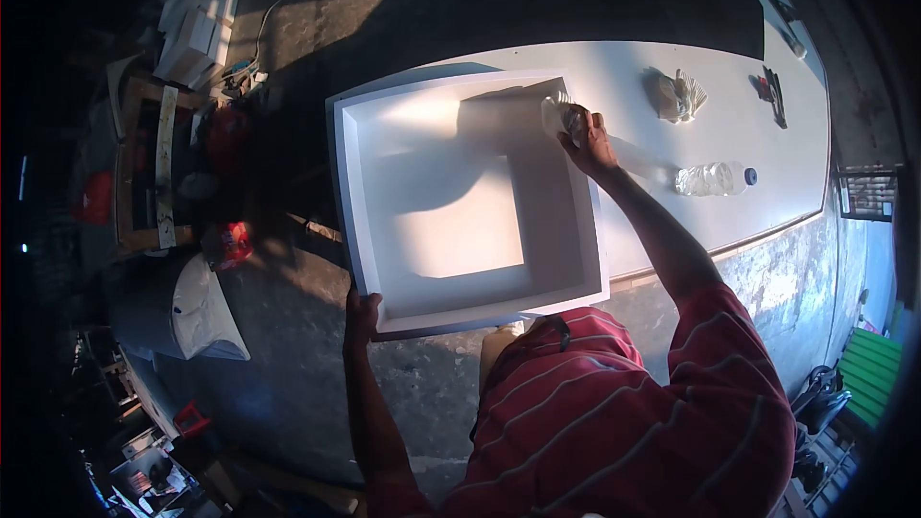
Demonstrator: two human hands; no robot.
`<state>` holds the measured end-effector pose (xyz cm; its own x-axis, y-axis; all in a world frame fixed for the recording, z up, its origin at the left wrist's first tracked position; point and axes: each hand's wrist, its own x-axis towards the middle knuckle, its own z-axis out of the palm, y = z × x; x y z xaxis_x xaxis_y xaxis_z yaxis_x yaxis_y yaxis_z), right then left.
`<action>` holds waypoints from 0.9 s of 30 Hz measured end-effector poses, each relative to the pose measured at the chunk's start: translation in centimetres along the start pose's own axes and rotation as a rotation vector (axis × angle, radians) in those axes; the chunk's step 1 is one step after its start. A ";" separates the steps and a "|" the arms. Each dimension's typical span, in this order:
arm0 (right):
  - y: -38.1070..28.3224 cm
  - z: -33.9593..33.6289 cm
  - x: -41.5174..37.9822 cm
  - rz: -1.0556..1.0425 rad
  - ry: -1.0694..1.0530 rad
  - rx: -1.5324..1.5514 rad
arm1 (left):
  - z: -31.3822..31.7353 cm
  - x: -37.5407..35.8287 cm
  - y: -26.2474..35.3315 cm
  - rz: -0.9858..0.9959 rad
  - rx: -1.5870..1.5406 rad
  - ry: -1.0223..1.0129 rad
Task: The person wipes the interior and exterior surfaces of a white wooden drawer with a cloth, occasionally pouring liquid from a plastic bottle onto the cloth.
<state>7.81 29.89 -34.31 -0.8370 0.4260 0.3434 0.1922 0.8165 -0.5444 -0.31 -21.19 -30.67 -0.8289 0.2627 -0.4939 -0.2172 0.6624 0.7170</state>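
Note:
A shallow white box (460, 299) with raised walls lies open side up, partly over the white tabletop (633, 221). My left hand (363, 315) grips its near left corner, fingers wrapped round the wall. At the box's far right corner, my right hand (592, 142) is closed on a crumpled pale cloth (554, 115), against the right wall. Right of that hand lie another crumpled cloth (681, 98) and a clear bottle (710, 179) with a blue cap, on its side.
A dark tool with a red part (772, 96) and a brush (796, 44) lie at the table's right end. A white sack (206, 312) and a wooden frame (125, 168) stand at the left. A green slatted object (871, 374) is at the lower right.

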 end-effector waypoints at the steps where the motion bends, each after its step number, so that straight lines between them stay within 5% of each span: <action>1: 0.4 0.4 0.0 0.010 0.017 0.003 | -0.9 -1.1 2.4 0.082 -0.081 0.013; 3: 0.7 1.2 0.2 0.240 -0.032 0.105 | -2.7 -3.2 8.0 0.079 0.035 0.058; 6: 0.7 3.0 0.3 0.251 0.035 0.146 | -4.4 -6.5 14.6 0.209 0.083 0.049; 11: 0.7 5.0 0.6 0.337 0.022 0.194 | -2.9 -13.0 24.4 0.466 0.580 0.125; 15: 0.5 4.2 -0.2 0.236 0.032 0.054 | -0.1 -16.7 30.5 0.508 0.559 0.041; 21: -0.6 2.6 1.1 0.160 -0.100 -0.205 | 5.4 -18.3 32.9 0.741 0.599 0.172; 27: 0.0 4.1 6.1 -0.004 -0.150 -0.236 | 6.7 -19.2 34.2 0.734 0.576 0.153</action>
<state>0.60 30.90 -35.38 -0.9011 0.3745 0.2188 0.2878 0.8937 -0.3443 11.62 1.12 -0.02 -0.7253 0.6834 0.0835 0.6395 0.6238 0.4493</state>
